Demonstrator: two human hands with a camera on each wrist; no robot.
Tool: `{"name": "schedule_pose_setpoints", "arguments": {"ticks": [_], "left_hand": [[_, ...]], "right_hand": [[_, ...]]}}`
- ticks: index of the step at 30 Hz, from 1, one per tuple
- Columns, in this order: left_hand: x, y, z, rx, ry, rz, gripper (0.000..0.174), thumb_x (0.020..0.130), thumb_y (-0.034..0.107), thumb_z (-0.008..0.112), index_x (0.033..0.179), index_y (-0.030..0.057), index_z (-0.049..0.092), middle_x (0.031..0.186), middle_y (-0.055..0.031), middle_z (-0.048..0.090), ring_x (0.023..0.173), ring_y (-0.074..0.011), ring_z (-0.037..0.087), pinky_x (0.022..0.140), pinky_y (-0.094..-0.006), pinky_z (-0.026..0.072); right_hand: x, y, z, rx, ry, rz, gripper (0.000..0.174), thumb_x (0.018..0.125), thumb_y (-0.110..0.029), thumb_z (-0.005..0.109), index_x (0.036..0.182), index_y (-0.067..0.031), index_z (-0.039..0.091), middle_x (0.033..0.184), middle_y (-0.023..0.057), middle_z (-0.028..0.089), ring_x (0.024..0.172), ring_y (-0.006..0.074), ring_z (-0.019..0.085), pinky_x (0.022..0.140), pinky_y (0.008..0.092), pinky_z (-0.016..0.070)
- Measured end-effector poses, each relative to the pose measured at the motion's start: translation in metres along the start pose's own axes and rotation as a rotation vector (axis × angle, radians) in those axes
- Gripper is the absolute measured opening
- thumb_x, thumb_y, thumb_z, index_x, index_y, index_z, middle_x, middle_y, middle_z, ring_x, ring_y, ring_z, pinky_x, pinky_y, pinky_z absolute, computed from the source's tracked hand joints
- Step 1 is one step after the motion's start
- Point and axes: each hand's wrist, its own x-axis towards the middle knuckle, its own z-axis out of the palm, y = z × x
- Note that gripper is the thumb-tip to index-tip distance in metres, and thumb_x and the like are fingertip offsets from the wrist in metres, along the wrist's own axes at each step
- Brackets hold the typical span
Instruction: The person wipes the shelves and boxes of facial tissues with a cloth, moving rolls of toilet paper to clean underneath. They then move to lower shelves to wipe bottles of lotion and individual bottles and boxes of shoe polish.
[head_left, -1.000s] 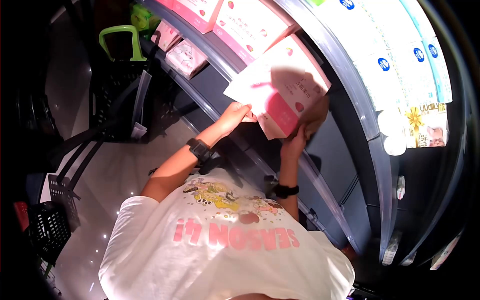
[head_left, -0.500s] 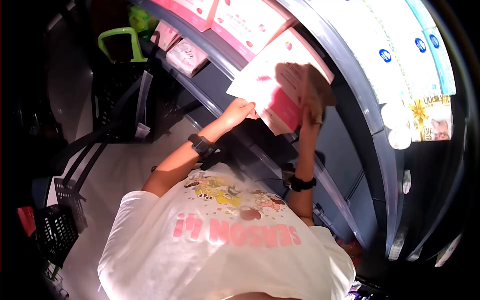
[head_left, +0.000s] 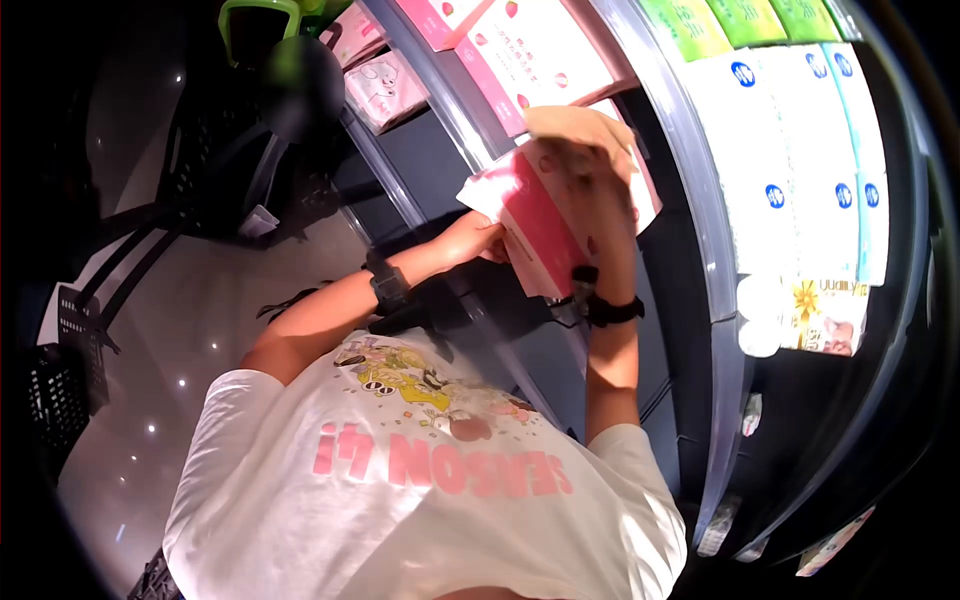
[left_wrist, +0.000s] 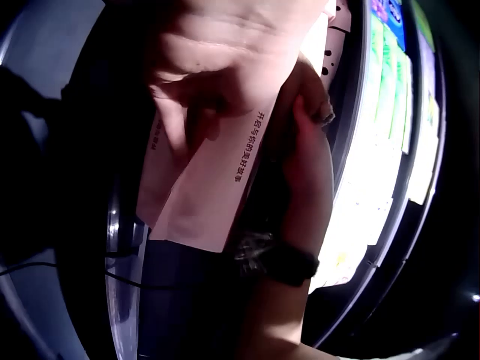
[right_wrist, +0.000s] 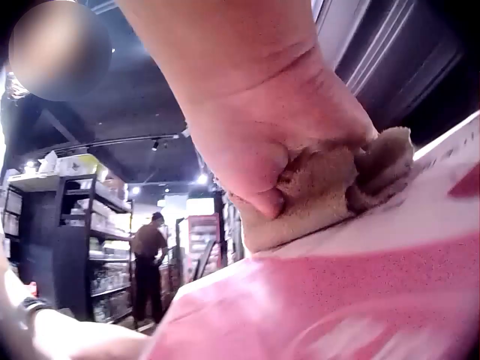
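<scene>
A pink and white box (head_left: pixel 535 225) is tilted in front of the shelf in the head view. At its lower left edge, my left hand (head_left: pixel 472 240) grips it; the left wrist view shows that hand (left_wrist: pixel 225 60) with fingers curled at the box's pale side (left_wrist: pixel 217 187). My right hand (head_left: pixel 598 185) is over the box's top face with a brown cloth (head_left: pixel 575 127). Seen from the right wrist, the hand (right_wrist: pixel 262 127) bunches the cloth (right_wrist: pixel 319 199) in its fingers and presses it on the pink printed face (right_wrist: pixel 322 300).
More pink boxes (head_left: pixel 540 50) stand on the shelf beyond, with small pink packs (head_left: pixel 385 90) on a lower level. White packs (head_left: pixel 800 150) fill the shelf at right. A black basket (head_left: pixel 60 395) is at far left. A person (right_wrist: pixel 148 262) stands in the distance.
My right hand has moved from the box's right edge up over its top face, bringing the brown cloth across it. My left hand keeps its grip. The head view has shifted.
</scene>
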Motion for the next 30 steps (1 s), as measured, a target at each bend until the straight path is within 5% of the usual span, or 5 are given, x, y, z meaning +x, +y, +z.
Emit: {"name": "schedule_pose_setpoints", "arguments": {"ticks": [2,4,6,9,30], "left_hand": [[-0.001,0.002,0.002,-0.096,-0.023,0.049,0.026,0.092,0.015,0.034,0.102,-0.002,0.051,0.083,-0.007,0.058,0.075,-0.014,0.059,0.07,-0.0291,0.0521],[0.0,0.008,0.005,-0.101,-0.034,0.012,0.027,0.092,0.012,0.035,0.109,-0.003,0.049,0.09,-0.0086,0.058,0.079,-0.0154,0.06,0.076,-0.0302,0.0518],[0.004,0.018,0.011,-0.142,-0.063,0.0,0.028,0.092,0.014,0.037,0.111,-0.0037,0.048,0.096,-0.0109,0.058,0.084,-0.0173,0.06,0.076,-0.0307,0.0516],[0.018,0.023,0.019,-0.255,-0.155,0.126,0.031,0.092,0.017,0.043,0.113,-0.0037,0.048,0.101,-0.0116,0.058,0.09,-0.0184,0.059,0.079,-0.0295,0.05],[0.045,-0.002,-0.019,0.28,0.041,0.018,0.032,0.087,0.026,0.049,0.11,0.0039,0.046,0.092,-0.0044,0.058,0.082,-0.0125,0.056,0.071,-0.0262,0.0427]], "right_hand": [[-0.019,0.029,-0.011,-0.391,0.005,-0.11,0.029,0.082,-0.019,0.054,0.108,-0.0065,0.056,0.102,0.0151,0.057,0.104,0.0281,0.049,0.086,0.0401,0.0385],[-0.017,-0.04,-0.058,0.579,-0.104,1.207,0.033,0.084,-0.024,0.05,0.111,-0.0043,0.054,0.111,0.0172,0.054,0.11,0.0286,0.047,0.094,0.0378,0.0328],[-0.076,-0.017,-0.019,0.426,0.284,0.465,0.035,0.086,-0.023,0.047,0.114,-0.0027,0.052,0.119,0.0181,0.05,0.119,0.0295,0.039,0.099,0.0382,0.0265],[-0.116,-0.056,-0.005,0.061,0.444,0.357,0.034,0.086,-0.017,0.046,0.116,-0.002,0.051,0.127,0.0177,0.044,0.124,0.0328,0.033,0.101,0.0411,0.0225],[-0.063,0.022,0.105,-0.336,0.143,0.322,0.062,0.07,-0.014,0.052,0.129,-0.0084,0.036,0.134,0.0181,0.031,0.125,0.0406,0.023,0.099,0.058,0.0175]]}}
